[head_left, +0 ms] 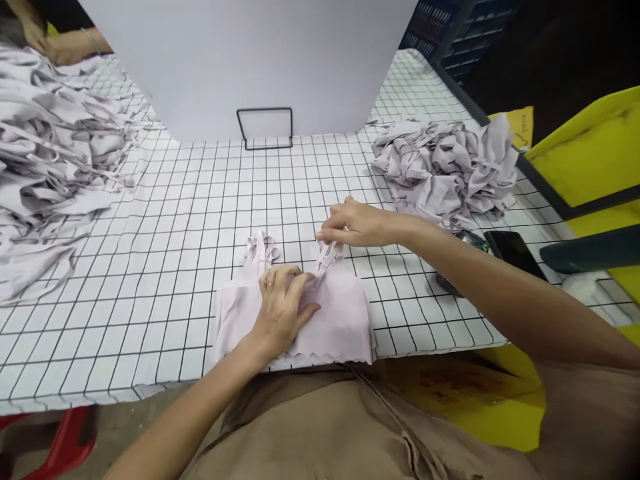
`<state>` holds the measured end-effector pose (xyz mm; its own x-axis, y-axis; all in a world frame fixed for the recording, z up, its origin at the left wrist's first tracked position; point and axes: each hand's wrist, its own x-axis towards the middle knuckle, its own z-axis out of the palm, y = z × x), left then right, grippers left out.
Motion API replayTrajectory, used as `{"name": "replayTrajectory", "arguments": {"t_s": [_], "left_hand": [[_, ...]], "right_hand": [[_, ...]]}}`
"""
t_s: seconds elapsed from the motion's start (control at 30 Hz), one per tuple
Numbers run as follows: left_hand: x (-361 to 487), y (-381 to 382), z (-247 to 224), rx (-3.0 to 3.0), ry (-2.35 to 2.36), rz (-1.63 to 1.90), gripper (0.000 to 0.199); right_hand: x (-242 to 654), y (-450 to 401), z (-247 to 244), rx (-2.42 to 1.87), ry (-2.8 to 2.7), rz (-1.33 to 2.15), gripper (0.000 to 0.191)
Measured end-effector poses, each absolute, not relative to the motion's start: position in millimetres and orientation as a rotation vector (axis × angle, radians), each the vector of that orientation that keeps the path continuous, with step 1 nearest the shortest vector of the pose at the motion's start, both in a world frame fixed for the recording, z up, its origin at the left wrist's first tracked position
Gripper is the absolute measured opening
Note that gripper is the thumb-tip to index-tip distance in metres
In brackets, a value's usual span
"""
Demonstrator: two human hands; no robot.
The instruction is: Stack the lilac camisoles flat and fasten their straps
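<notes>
A pale pink strappy top (340,313) lies flat at the table's front edge, on what looks like a small stack of similar ones. Its lower hem is scalloped, and one bunched strap (259,248) points away from me on the left. My left hand (283,303) rests on the fabric, fingers bent and thumb held apart, close to the base of the other strap. Above that right strap (327,257), my right hand (353,223) is closed in a pinch on its upper end. The fingertips partly hide the strap there.
Loose pale garments form a big heap (60,147) on the left and a smaller pile (450,163) on the right. A white board (260,60) with a black wire stand (265,130) rises at the back. A phone (515,253) lies right. Another person's hands (65,47) touch the left heap.
</notes>
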<state>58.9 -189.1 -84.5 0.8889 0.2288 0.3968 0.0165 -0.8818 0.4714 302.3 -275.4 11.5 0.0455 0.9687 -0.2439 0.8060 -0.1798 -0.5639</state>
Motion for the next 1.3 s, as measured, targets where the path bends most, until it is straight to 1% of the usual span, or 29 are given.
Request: {"name": "replayTrajectory", "arguments": {"t_s": [0.07,0.13,0.3,0.37,0.43,0.5,0.6,0.7,0.77,0.83,0.9,1.0,1.1,1.23,1.3], "left_hand": [[57,-192,-85,2.639,0.074,0.669,0.021],[57,-192,-85,2.666,-0.065,0.652,0.014],[61,-191,-88,2.671,-0.268,0.529,0.025],[64,-191,-87,2.651,-0.293,0.518,0.028],[63,-190,-82,2.627,-0.313,0.519,0.031],[54,-184,-74,2.616,-0.302,0.536,0.035],[22,-163,-60,2.629,-0.062,0.642,0.037],[-24,-136,-53,2.612,0.427,0.755,0.025],[-50,-125,-56,2.579,0.695,0.714,0.017],[-66,-123,-62,2.531,0.847,0.602,0.021],[-72,-127,-69,2.486,0.927,0.513,0.026],[-67,-135,-73,2.435,0.991,0.491,0.028],[-63,-136,-73,2.373,1.004,0.504,0.027],[-69,-126,-73,2.252,1.059,0.43,0.027],[-71,-125,-72,2.243,1.069,0.428,0.026]], "right_hand": [[311,-268,11,-2.11,-1.787,0.765,0.051],[317,-263,5,-2.12,-1.798,0.686,0.052],[325,-258,-26,-2.061,-1.878,0.503,0.044],[328,-260,-39,-2.025,-1.8,0.507,0.036],[330,-268,-48,-1.932,-1.634,0.519,0.023],[325,-285,-51,-1.841,-1.444,0.456,0.015],[300,-329,-46,-1.917,-1.323,0.264,0.014],[255,-378,-40,-2.169,-1.387,0.092,0.027],[222,-401,-42,-2.291,-1.427,-0.019,0.034],[193,-412,-48,-2.377,-1.436,-0.113,0.037],[172,-413,-56,-2.445,-1.411,-0.182,0.036],[158,-407,-65,-2.5,-1.334,-0.241,0.033],[155,-405,-67,-2.478,-1.262,-0.216,0.034],[156,-415,-68,-2.474,-1.195,-0.124,0.037],[156,-419,-70,-2.526,-1.192,-0.153,0.039]]}}
